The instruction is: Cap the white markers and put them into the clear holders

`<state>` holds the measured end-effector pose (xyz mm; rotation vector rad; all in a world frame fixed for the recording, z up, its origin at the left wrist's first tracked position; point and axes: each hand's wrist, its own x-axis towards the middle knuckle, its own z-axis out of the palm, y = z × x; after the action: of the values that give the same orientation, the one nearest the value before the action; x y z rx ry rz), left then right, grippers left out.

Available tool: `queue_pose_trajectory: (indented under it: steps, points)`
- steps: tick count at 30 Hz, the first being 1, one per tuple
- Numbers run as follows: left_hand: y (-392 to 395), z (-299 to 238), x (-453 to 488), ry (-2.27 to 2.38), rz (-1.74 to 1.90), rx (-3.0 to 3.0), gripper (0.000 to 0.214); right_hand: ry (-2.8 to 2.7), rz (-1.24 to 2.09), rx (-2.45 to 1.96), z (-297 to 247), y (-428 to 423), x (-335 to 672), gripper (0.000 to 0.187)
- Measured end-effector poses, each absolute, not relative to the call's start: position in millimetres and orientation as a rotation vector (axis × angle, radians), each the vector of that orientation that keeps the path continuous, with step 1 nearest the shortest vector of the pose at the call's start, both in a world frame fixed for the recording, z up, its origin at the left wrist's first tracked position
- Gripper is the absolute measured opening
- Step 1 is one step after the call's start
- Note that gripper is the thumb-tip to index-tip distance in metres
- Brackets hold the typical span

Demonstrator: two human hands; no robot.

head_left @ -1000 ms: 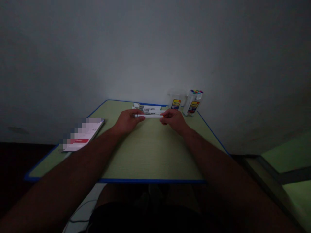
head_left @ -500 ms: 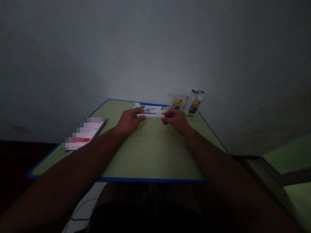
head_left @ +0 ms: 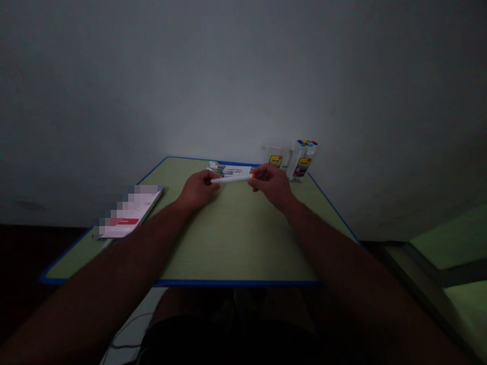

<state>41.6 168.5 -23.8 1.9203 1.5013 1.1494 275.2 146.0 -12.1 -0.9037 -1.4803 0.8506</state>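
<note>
A white-and-red paper booklet (head_left: pixel 129 213) lies at the left edge of the green, blue-rimmed tabletop (head_left: pixel 228 238). The left hand (head_left: pixel 198 188), forearm extended, pinches one end of a slim white marker pen (head_left: pixel 232 178). The right hand (head_left: pixel 271 185), fingers curled shut, grips its orange-tipped other end above the tabletop. Two clear plastic marker boxes (head_left: pixel 302 159) stand upright at far right.

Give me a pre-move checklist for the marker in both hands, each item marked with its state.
1. Right hand grips the white marker at its orange end: ok.
2. Left hand on the other end: ok.
3. Cap on or off: cannot tell.
4. Marker lifted off the green table: ok.
5. Marker box upright at the far right corner, apart from the hands: ok.
6. Loose markers behind the hands untouched: ok.
</note>
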Motion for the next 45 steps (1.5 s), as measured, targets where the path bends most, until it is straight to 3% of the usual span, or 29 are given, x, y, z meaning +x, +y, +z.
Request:
queue_pose_trajectory:
  steps: [11,21,45]
  points:
    - [168.3,-21.9,39.8,1.519,1.225,1.783,0.021,-1.572,0.789,-0.921,-15.0,147.1,275.3,0.028]
    - [159.1,-14.7,50.9,1.022,1.449,1.58,0.028,-1.766,0.453,-1.48,-27.7,161.9,301.0,0.011]
    - [151.6,-12.1,58.5,0.915,1.353,1.627,0.035,-1.859,0.446,-1.398,-24.6,155.1,287.9,0.018]
